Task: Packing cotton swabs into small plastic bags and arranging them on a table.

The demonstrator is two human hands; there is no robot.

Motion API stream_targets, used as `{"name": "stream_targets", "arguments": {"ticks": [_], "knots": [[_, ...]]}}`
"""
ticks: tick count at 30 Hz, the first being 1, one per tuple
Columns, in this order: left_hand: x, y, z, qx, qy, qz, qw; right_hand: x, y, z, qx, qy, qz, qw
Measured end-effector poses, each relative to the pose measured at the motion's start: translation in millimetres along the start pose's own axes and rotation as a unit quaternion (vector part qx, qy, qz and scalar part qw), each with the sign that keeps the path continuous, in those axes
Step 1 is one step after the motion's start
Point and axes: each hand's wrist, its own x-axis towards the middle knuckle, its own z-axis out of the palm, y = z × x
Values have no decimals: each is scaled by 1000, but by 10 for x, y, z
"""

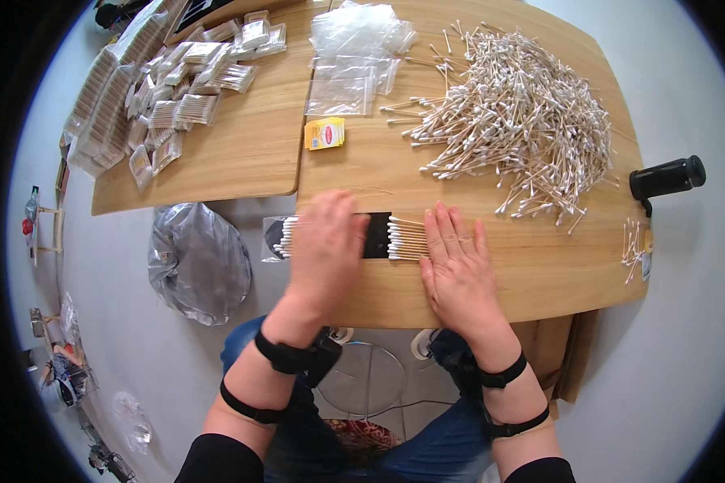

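At the table's near edge, my right hand [461,266] lies flat with fingers stretched out, over the right ends of a row of cotton swabs [407,239]. My left hand [324,256] is blurred by motion and covers most of a second group of cotton swabs [287,237]. White tips from that group show left of the hand, at a small clear plastic bag [271,243] that juts past the table edge. Between the hands, a black strip [376,236] lies on the table. What the left fingers hold, if anything, is hidden.
A big heap of loose cotton swabs [524,121] covers the far right. Clear zip bags [342,84] and small yellow cards [325,134] lie beyond my left hand. Filled swab packs [193,88] crowd the left table. A grey plastic-lined bin [197,266] stands below. A black cylinder [667,178] stands right.
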Motion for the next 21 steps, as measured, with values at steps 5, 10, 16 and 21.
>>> {"name": "stream_targets", "arguments": {"ticks": [5, 10, 16, 21], "knots": [[-37, -598, -336, 87, -3, -86, 993, 97, -113, 49, -11, -6, -24, 1000], [-197, -872, -140, 42, -63, -105, 992, 187, -209, 90, -5, -5, -41, 999], [-268, -1002, 41, -62, -60, -127, 988, 267, -269, 138, -3, -6, -59, 998], [-258, -1011, 31, -79, -57, -115, 989, 372, -428, 159, -5, -13, -68, 998]]}}
